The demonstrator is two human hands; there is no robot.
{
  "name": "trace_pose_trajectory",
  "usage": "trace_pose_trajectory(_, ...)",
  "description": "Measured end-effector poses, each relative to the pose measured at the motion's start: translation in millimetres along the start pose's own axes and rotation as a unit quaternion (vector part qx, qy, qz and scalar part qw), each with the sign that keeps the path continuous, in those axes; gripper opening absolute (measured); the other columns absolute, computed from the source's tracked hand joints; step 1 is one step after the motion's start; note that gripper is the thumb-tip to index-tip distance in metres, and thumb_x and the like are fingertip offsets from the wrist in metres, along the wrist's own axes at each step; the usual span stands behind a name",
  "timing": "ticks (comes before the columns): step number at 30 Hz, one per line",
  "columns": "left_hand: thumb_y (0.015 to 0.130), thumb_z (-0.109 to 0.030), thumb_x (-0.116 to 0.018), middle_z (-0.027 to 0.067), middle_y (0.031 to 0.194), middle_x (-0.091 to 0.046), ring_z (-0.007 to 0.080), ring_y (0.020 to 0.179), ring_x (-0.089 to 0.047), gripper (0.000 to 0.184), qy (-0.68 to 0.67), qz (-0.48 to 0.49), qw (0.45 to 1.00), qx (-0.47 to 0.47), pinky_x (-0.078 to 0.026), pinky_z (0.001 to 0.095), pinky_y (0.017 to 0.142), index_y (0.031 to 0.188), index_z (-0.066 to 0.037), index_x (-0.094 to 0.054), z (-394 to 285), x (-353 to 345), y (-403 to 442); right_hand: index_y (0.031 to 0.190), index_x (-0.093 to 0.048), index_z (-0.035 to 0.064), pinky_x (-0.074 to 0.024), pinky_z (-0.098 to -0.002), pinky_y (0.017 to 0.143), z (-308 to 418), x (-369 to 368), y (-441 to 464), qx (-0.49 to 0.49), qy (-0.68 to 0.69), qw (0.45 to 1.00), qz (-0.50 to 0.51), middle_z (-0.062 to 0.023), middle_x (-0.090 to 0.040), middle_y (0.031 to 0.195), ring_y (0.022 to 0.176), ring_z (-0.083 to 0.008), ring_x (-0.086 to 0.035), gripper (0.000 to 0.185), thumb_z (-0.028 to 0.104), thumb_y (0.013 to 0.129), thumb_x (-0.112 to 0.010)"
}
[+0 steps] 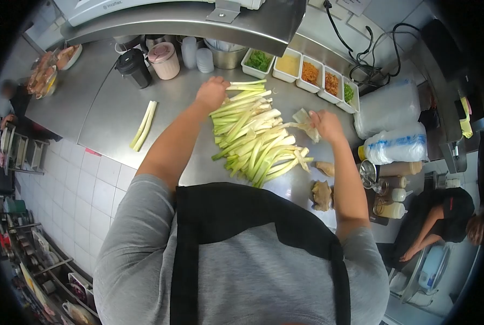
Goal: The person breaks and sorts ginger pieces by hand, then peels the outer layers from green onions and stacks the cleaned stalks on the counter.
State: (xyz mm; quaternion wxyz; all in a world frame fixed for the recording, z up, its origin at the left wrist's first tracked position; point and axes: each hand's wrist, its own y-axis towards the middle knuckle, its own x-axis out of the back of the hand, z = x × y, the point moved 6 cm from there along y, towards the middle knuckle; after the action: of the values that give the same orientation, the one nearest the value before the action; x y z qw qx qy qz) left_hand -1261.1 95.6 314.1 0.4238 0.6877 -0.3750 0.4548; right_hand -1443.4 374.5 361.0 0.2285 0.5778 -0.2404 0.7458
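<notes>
A wide pile of pale green and white leek stalks (258,132) lies on the steel counter in front of me. At the upper left end of the pile, my left hand (213,92) has its fingers curled at the end of a stalk (247,86). Right of the pile, my right hand (327,124) pinches a thin, pale, translucent leek peel (306,123). Apart from the pile, two stalks (144,127) lie side by side to the left. Pieces of ginger root (322,195) rest by my right forearm.
White containers of chopped food (310,75) line the back. A black tumbler (134,69) and a pink-lidded jar (164,60) stand back left. Plastic-wrapped stacks (391,108) and bottles (391,210) sit at right. A steel shelf (198,32) overhangs. Another person (442,216) is at far right.
</notes>
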Motion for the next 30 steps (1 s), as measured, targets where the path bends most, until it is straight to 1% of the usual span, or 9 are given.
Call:
trace_pose_trajectory(2,0.074,-0.012,-0.062,0.0118,0.098,-0.058,0.0291,0.104,-0.05,0.028,-0.001,0.027,0.998,0.054,-0.043,0.0389,0.087,0.102,-0.009,-0.058,-1.3,-6.3,5.6,0.081,-0.064,0.0056,-0.0455,-0.0446,0.07,-6.5,2.1,-0.9,0.026,-0.012,0.995,-0.101,-0.019,-0.061,0.086,0.081,-0.0371,-0.058,0.017,0.02,0.082,-0.056)
trace_pose_trajectory(8,0.075,-0.014,-0.063,0.0097,0.103,-0.059,0.0272,0.103,-0.054,0.027,0.034,0.095,0.993,0.065,-0.046,0.0386,0.084,0.102,-0.008,-0.058,4.4,-10.2,3.0,0.078,-0.062,0.0031,-0.0451,-0.0441,0.069,-2.8,-7.0,1.8,0.081,0.061,0.99,-0.094,-0.0196,-0.06,0.082,0.076,-0.0347,-0.059,0.023,0.026,0.079,-0.06)
trace_pose_trajectory(11,0.076,-0.015,-0.064,0.0122,0.101,-0.061,0.0273,0.096,-0.058,0.024,-0.149,0.103,0.975,0.129,-0.046,0.0376,0.082,0.099,-0.007,-0.061,18.6,-8.1,-6.1,0.077,-0.062,0.0036,-0.046,-0.0424,0.069,0.9,-10.7,1.2,0.022,0.123,0.991,-0.038,-0.0179,-0.061,0.077,0.073,-0.0351,-0.059,0.021,0.024,0.077,-0.061)
trace_pose_trajectory(17,0.084,-0.021,-0.059,0.0067,0.083,-0.062,0.0163,0.076,-0.056,0.021,-0.307,0.05,0.947,0.076,-0.045,0.0299,0.071,0.096,-0.003,-0.061,-6.7,19.3,-25.3,0.072,-0.06,0.0043,-0.0468,-0.0388,0.068,10.9,3.5,-4.7,-0.045,0.105,0.993,-0.022,-0.0154,-0.061,0.074,0.073,-0.0359,-0.059,0.016,0.021,0.074,-0.061)
trace_pose_trajectory(20,0.089,-0.024,-0.052,0.0087,0.085,-0.062,0.016,0.08,-0.057,0.023,-0.398,0.073,0.906,0.127,-0.045,0.0305,0.073,0.098,-0.005,-0.061,-37.9,29.1,-41.8,0.082,-0.061,0.0045,-0.0469,-0.0385,0.069,15.1,3.0,-3.4,0.046,0.047,0.988,-0.143,-0.0148,-0.059,0.08,0.074,-0.0336,-0.057,0.015,0.019,0.078,-0.06)
trace_pose_trajectory(23,0.094,-0.028,-0.046,-0.0015,0.081,-0.054,0.0091,0.076,-0.047,0.026,-0.486,0.098,0.86,0.122,-0.04,0.0241,0.071,0.097,-0.007,-0.06,-61.9,28.9,-51.3,0.091,-0.06,0.0036,-0.048,-0.0345,0.066,34.4,1.0,-11.1,0.079,0.188,0.963,-0.177,-0.0108,-0.059,0.085,0.074,-0.0251,-0.057,0.016,0.016,0.081,-0.06)
trace_pose_trajectory(26,0.095,-0.029,-0.042,-0.0019,0.081,-0.052,0.007,0.075,-0.044,0.028,-0.564,0.136,0.801,0.15,-0.038,0.0222,0.071,0.098,-0.008,-0.06,-80.1,21.0,-62.8,0.094,-0.057,0.0029,-0.0481,-0.0282,0.064,70.8,-12.4,-21.8,0.008,0.609,0.793,-0.026,-0.0064,-0.059,0.088,0.075,-0.0148,-0.055,0.016,0.013,0.083,-0.061)
trace_pose_trajectory(29,0.096,-0.029,-0.041,-0.002,0.08,-0.052,0.0068,0.076,-0.045,0.03,-0.621,0.141,0.759,0.135,-0.038,0.022,0.071,0.099,-0.006,-0.06,-97.9,17.1,-73.8,0.09,-0.059,0.0035,-0.047,-0.0228,0.062,107.0,-17.2,-30.5,0.016,0.772,0.635,0.017,-0.0037,-0.058,0.082,0.072,-0.0094,-0.054,0.013,0.016,0.086,-0.06)
trace_pose_trajectory(30,0.096,-0.029,-0.041,-0.002,0.081,-0.052,0.007,0.076,-0.046,0.03,-0.608,0.146,0.769,0.135,-0.038,0.022,0.071,0.099,-0.006,-0.06,-104.4,19.3,-79.5,0.089,-0.058,0.0034,-0.0473,-0.0237,0.063,107.0,-22.0,-29.0,0.017,0.767,0.642,-0.003,-0.0032,-0.059,0.081,0.071,-0.0098,-0.055,0.013,0.016,0.087,-0.059)
